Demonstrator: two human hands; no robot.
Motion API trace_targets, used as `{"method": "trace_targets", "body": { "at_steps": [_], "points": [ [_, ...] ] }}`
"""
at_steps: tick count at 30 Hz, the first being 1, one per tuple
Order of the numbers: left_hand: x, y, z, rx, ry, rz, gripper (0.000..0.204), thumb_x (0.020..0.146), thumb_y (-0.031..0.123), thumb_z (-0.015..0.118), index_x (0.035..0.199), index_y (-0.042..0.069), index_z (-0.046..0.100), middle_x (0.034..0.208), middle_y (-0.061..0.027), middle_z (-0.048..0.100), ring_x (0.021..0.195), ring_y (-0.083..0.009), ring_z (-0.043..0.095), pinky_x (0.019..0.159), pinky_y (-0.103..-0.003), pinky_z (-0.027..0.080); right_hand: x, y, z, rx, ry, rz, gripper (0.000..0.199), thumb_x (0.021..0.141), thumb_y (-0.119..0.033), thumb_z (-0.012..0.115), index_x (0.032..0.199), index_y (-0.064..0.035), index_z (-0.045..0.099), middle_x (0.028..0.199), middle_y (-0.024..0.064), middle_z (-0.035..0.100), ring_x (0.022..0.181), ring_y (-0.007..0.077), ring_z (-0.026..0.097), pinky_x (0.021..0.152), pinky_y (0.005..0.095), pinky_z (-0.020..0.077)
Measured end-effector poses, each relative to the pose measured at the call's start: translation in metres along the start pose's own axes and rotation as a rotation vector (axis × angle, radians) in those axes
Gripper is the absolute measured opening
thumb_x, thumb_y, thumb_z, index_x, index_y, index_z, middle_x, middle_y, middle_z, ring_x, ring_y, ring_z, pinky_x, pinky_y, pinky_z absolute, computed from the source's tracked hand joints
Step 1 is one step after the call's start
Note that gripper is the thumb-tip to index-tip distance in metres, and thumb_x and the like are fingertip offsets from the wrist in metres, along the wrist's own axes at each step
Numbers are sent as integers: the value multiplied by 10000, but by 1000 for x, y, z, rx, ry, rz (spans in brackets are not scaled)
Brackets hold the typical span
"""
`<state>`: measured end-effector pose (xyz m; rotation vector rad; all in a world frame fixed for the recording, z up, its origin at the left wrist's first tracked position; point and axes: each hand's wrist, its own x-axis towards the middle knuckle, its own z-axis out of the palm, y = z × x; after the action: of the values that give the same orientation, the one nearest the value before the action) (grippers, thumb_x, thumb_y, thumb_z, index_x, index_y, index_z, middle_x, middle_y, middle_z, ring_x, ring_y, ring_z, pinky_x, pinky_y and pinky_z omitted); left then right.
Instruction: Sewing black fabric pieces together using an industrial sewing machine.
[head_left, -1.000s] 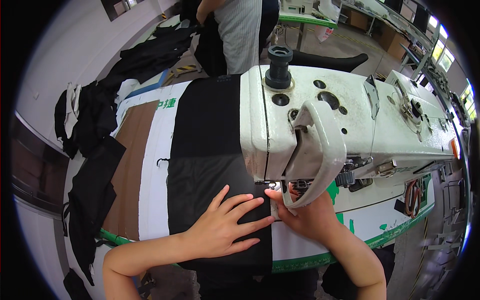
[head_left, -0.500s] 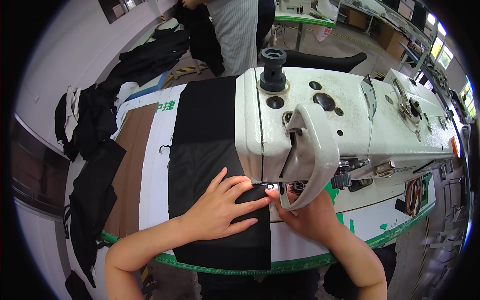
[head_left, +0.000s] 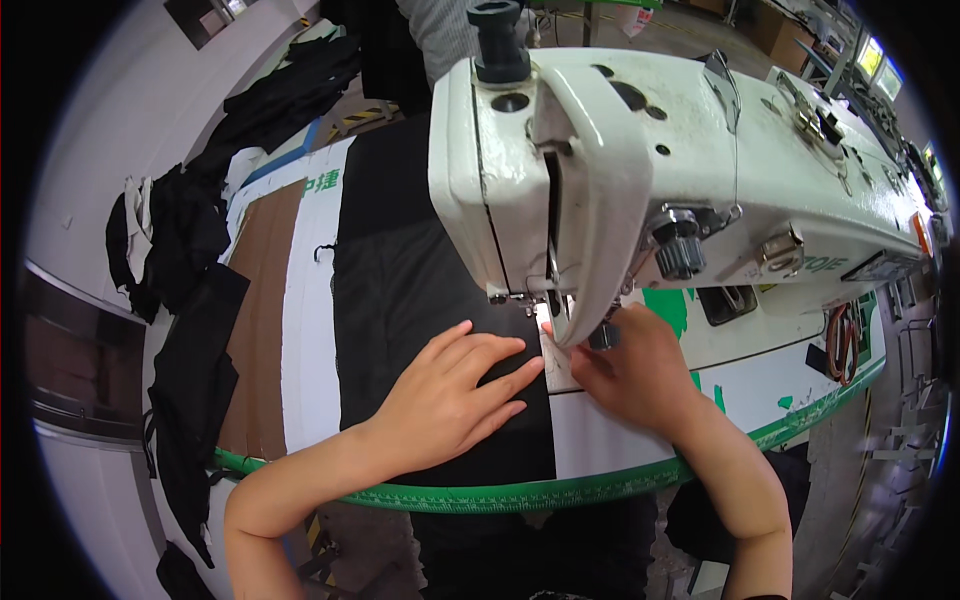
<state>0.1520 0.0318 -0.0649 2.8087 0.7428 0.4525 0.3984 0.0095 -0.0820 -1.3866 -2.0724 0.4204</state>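
- Left hand [head_left: 445, 402] rests flat on the black cloth [head_left: 390, 250], fingers loosely apart, no pinch
- Right hand [head_left: 640, 370] is by the cloth's right edge; fingertips half hidden, can't tell if it's gripping
- Cloth runs near to far, left of the white sewing machine [head_left: 620, 150]; looks light, floppy, so I'd guide that right edge flat

The black cloth [head_left: 400, 270] looks matt and smooth, the sewing machine [head_left: 700, 120] glossy-painted, the brown strip [head_left: 265, 330] like cardboard.

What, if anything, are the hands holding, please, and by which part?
The left hand grips nothing, lying spread on the black cloth. Whether the right hand holds anything cannot be told: the sewing machine partly hides it.
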Motion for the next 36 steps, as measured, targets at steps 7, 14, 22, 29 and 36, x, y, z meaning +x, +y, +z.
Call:
{"method": "trace_targets", "body": {
  "at_steps": [7, 14, 22, 29, 36],
  "points": [
    [-21, 18, 14, -138, 64, 41, 387, 844, 212, 785, 1212, 111, 720, 1185, -61, 646, 1040, -251, 619, 974, -445, 502, -3, -2, -2, -44, -44, -60, 270, 797, -88, 677, 1036, -150, 785, 723, 42, 607, 686, 243, 588, 626, 412, 438],
    [-23, 25, 16, -88, 105, 58, 391, 825, 180, 795, 1202, 105, 721, 1152, -48, 650, 1021, -237, 635, 928, -427, 527, -5, -3, 1, -15, -51, -79, 186, 793, -162, 719, 960, -173, 801, 764, 5, 559, 662, 230, 561, 620, 386, 456],
    [-14, 27, 13, 124, 176, 186, 231, 784, 121, 804, 996, 65, 730, 916, -25, 688, 820, -175, 689, 686, -284, 546, -5, -2, -1, 17, 77, -155, 250, 734, -60, 674, 927, -175, 785, 631, 2, 585, 581, 228, 552, 574, 389, 413],
    [-15, 23, 16, 112, 234, 209, 141, 803, 92, 724, 932, 38, 708, 861, -16, 647, 803, -141, 657, 664, -262, 506, -47, -21, -3, 340, -178, -362, 261, 637, -76, 683, 856, -179, 779, 610, -35, 553, 514, 170, 527, 518, 325, 389],
    [-18, 20, 17, 120, 209, 251, 246, 763, 115, 690, 995, 37, 714, 943, -20, 678, 840, -144, 658, 691, -272, 509, -53, -23, 4, 200, -108, -380, 320, 640, -84, 694, 933, -180, 779, 571, -45, 469, 488, 152, 490, 492, 301, 363]
  ]
}}
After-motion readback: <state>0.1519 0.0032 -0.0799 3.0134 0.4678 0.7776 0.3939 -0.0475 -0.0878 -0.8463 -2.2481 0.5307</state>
